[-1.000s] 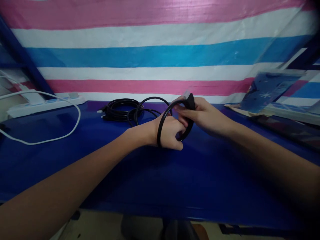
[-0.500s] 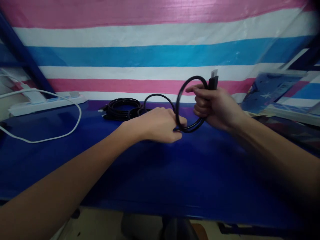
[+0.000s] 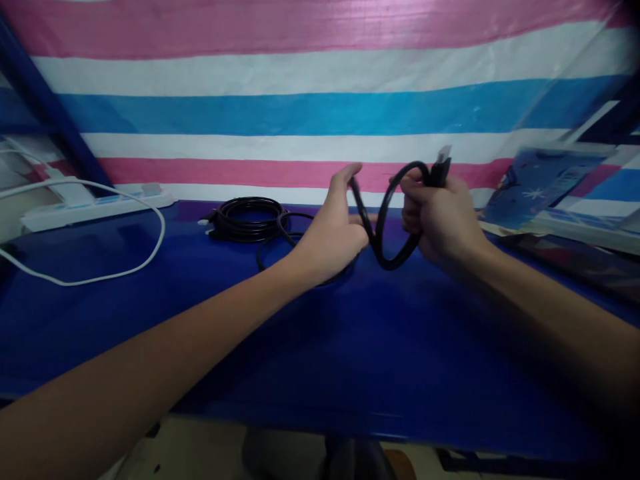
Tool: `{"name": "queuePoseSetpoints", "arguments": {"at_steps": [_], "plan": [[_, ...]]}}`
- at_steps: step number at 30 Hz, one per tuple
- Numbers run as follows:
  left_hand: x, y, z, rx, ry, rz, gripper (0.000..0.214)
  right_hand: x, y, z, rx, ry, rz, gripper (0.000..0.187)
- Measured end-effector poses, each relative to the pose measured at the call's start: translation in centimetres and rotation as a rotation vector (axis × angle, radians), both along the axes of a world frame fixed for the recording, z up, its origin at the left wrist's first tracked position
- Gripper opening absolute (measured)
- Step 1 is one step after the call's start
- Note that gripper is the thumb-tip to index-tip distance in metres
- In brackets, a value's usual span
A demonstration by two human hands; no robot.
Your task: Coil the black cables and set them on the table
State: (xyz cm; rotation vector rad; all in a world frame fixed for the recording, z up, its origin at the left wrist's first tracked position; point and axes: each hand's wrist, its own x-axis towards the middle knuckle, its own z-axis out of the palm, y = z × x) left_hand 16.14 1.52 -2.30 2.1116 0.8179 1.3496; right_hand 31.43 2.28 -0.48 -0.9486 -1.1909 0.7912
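Note:
A black cable runs in a partly formed loop between my two hands, above the blue table. My right hand is closed on the cable just below its plug, which points up and has a pale tip. My left hand grips the cable further along, thumb raised and the cable passing by the thumb tip and fingers. Loose turns of the same cable lie on the table behind and beneath my left hand. A coiled black cable with pale-tipped plugs rests at the back, left of that hand.
A white power strip with a plugged-in adapter stands at the back left, and a white cord curves over the table. At the right are a blue packet and a dark flat item. A striped sheet hangs behind.
My left hand has turned thumb-up and lifted its stretch of cable. My right hand has shifted slightly right with the plug. The loop between them has opened into a bend.

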Motion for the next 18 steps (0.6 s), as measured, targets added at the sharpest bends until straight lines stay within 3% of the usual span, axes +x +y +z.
{"name": "queuePoseSetpoints", "arguments": {"at_steps": [2, 5, 8, 9, 11, 14, 18], "plan": [[0.8, -1.2, 0.3, -0.323, -0.173, -0.127, 0.082, 0.1, -0.1, 0.5, 0.008, 0.051, -0.028, 0.010], [1.2, -2.9, 1.4, -0.636, -0.351, -0.466, 0.065, 0.0, -0.6, 1.4, -0.081, 0.074, -0.100, 0.015], [1.0, -3.8, 2.0, -0.704, -0.231, -0.758, 0.010, -0.5, -1.2, 1.6, -0.162, -0.052, -0.165, 0.013], [0.9, -3.9, 2.0, -0.717, -0.142, -0.800, 0.013, -0.7, -1.3, 1.4, -0.115, -0.146, -0.159, 0.012], [0.6, -4.0, 1.9, -0.765, 0.059, -0.868, 0.041, -1.0, -1.6, 0.6, 0.082, -0.361, -0.109, 0.022], [0.1, -4.1, 1.9, -0.848, 0.241, -1.021, 0.044, -1.4, -2.2, -0.5, 0.345, -0.552, -0.048, 0.042], [-0.8, -3.9, 2.1, -0.883, 0.232, -1.136, 0.043, -1.5, -3.0, -0.4, 0.306, -0.640, 0.086, 0.031]]}}
